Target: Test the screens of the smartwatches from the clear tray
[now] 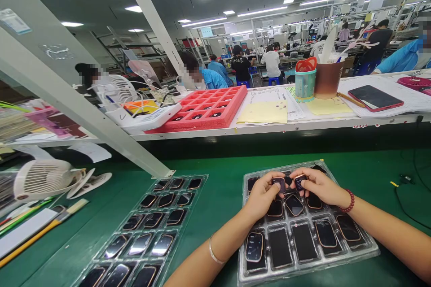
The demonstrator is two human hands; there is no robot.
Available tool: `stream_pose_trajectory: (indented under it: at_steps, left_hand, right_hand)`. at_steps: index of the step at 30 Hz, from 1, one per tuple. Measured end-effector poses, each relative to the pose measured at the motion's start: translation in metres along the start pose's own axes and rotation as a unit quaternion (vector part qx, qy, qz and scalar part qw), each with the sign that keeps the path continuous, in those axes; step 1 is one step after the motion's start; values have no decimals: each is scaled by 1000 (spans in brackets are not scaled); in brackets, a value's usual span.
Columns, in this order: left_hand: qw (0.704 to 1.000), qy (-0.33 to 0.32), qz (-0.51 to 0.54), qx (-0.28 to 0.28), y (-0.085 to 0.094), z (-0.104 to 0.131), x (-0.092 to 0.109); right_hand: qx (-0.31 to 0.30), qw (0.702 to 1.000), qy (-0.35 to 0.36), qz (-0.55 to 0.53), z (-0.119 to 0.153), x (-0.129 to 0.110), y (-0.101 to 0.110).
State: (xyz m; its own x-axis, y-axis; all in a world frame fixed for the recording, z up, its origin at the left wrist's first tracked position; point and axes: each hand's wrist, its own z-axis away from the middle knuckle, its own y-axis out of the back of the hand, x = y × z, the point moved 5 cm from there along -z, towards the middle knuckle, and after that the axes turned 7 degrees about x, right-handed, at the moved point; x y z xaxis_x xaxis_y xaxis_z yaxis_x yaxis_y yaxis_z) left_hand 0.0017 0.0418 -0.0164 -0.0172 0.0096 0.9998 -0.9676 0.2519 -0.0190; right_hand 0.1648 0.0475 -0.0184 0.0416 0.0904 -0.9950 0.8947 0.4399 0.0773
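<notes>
Over the far part of a clear plastic tray, my left hand grips a smartwatch body between thumb and fingers. Close to its right, my right hand pinches another watch body, whose screen shows small lit text. The two watches are held side by side, a little apart. Several more watch bodies sit in the tray's compartments below. One watch at the near left corner has a lit screen and lies slightly tilted. Two near-row compartments beside it show only dark bottoms.
A second tray of watch bodies lies to the left on the green table. The raised shelf holds a red foam tray, cups and a phone. A fan and brush are far left; people sit beyond.
</notes>
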Motion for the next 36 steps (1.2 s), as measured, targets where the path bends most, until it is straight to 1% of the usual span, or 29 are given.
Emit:
stream_pose_trajectory:
  at_steps: [4,36]
  left_hand:
    - [1000,0,-3,-12,-2,0,1]
    - [1000,5,-1,-8,-2,0,1]
  right_hand:
    - [-7,1000,-12,5,0,2,-1]
    - [-12,1000,-11,27,0,3,-2]
